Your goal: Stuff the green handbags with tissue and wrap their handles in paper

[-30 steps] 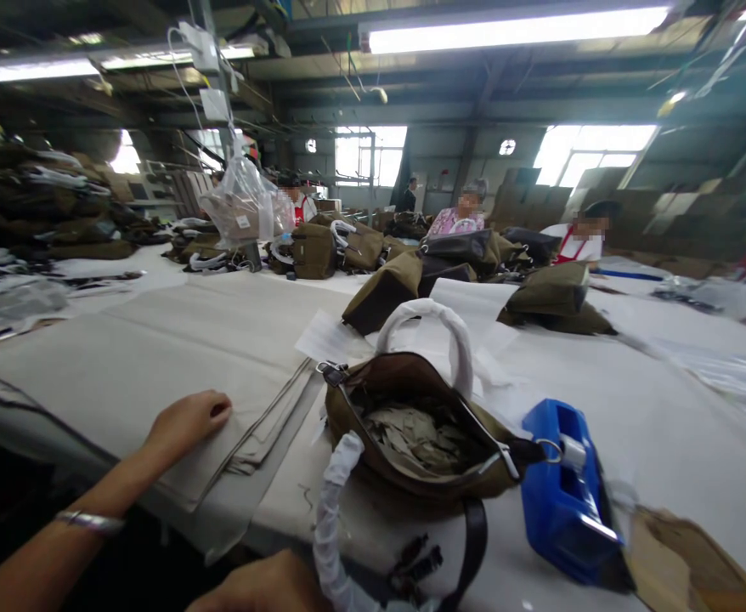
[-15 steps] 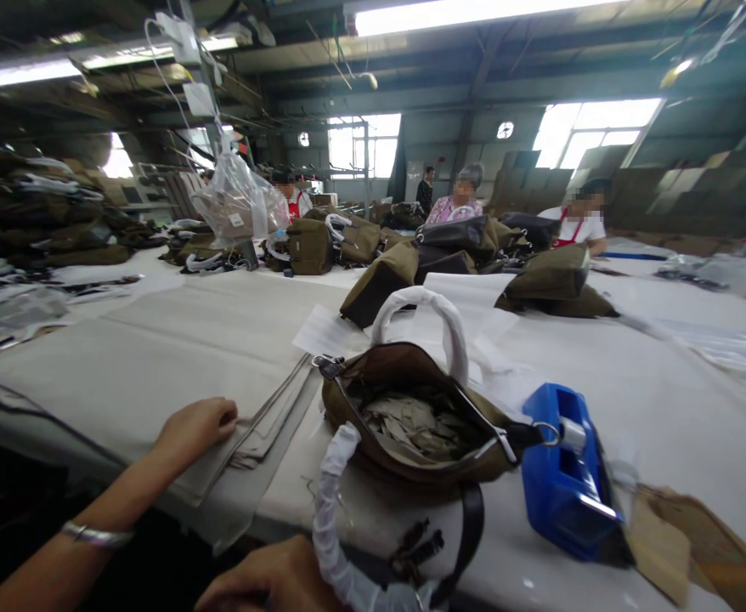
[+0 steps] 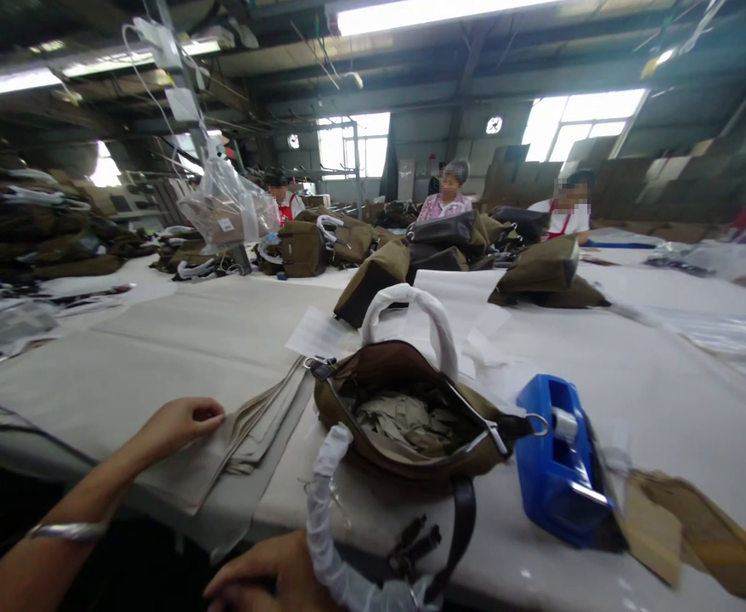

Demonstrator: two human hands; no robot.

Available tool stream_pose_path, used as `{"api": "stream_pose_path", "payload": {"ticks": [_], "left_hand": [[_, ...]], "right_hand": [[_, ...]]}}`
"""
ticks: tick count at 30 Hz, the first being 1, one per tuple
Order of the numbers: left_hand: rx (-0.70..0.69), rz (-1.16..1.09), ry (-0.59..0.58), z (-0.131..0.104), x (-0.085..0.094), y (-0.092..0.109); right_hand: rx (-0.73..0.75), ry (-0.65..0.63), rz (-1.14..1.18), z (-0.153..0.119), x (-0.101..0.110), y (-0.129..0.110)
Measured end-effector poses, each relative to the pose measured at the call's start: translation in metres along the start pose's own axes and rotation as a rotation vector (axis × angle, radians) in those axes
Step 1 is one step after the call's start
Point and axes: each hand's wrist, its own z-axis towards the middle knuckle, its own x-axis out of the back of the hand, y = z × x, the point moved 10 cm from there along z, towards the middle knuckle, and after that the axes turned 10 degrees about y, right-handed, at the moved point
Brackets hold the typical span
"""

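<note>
My left hand (image 3: 185,423) is at the near edge of a stack of grey-beige paper sheets (image 3: 156,340), thumb and fingers pinching the top sheet, whose right edge is slightly raised. Low in the view, my right hand (image 3: 277,574) is partly cut off by the frame, fingers loosely bent and apart with nothing seen between them. Beside it curves the front white-wrapped handle of an olive handbag (image 3: 411,467). The bag stands unzipped, crumpled paper (image 3: 404,421) inside. Its other wrapped handle (image 3: 437,319) stands up behind, and a dark strap (image 3: 459,531) hangs in front.
A blue tape dispenser (image 3: 557,467) stands right of the bag, beside brown cardboard pieces (image 3: 692,527). More olive bags (image 3: 373,276) are heaped across the table, with a plastic bag (image 3: 226,208) hanging at a pole. Several people sit or stand on the far side.
My left hand has shifted slightly left, and the sheets' right edges look more lifted and fanned. The right hand stays low by the handle. The whole view has shifted a little.
</note>
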Motion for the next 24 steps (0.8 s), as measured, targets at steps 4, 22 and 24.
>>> {"api": "stream_pose_path", "payload": {"ticks": [4, 22, 24], "left_hand": [[0.003, -0.023, -0.049, 0.002, -0.002, 0.000], [0.031, -0.074, 0.227, -0.037, 0.036, 0.000], [-0.038, -0.150, 0.037, -0.073, 0.020, 0.020]], "right_hand": [[-0.049, 0.033, 0.074, 0.000, 0.002, -0.001], [-0.063, 0.294, 0.514, 0.057, 0.033, 0.012], [-0.097, 0.327, 0.585, 0.061, 0.036, 0.008]]}}
